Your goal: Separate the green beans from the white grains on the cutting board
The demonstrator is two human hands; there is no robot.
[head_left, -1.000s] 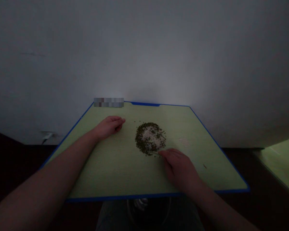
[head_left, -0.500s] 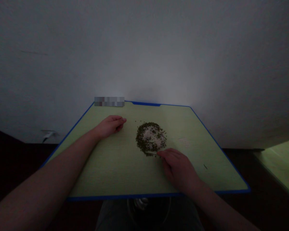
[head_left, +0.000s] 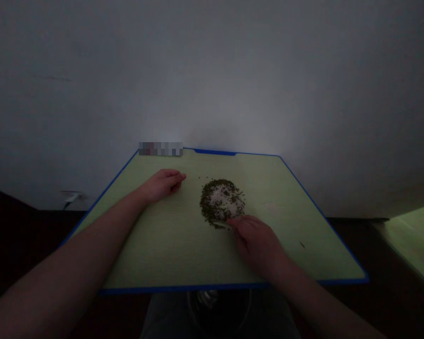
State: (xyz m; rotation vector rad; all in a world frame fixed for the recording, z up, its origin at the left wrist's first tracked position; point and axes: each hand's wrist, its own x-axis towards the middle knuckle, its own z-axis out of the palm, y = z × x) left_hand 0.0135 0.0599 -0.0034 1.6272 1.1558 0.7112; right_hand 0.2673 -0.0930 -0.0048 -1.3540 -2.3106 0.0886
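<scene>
A round pile of small green beans and pale, rice-like grains lies on the light yellow-green table. The pale grains are mostly in the middle, the green ones around the rim. My right hand rests at the pile's near right edge, fingers pinched on a thin pale stick whose tip touches the green beans. To the left of the pile, my left hand lies on the table with its fingers curled in and nothing visible in them.
A blurred-out strip sits at the table's far left corner, against the wall. A small thin dark piece lies at right. Faint pale grains are right of the pile. Below the near edge is a round dark bin.
My right hand has shifted slightly left and away from me, with the stick along the pile's near edge. My left hand stays where it was.
</scene>
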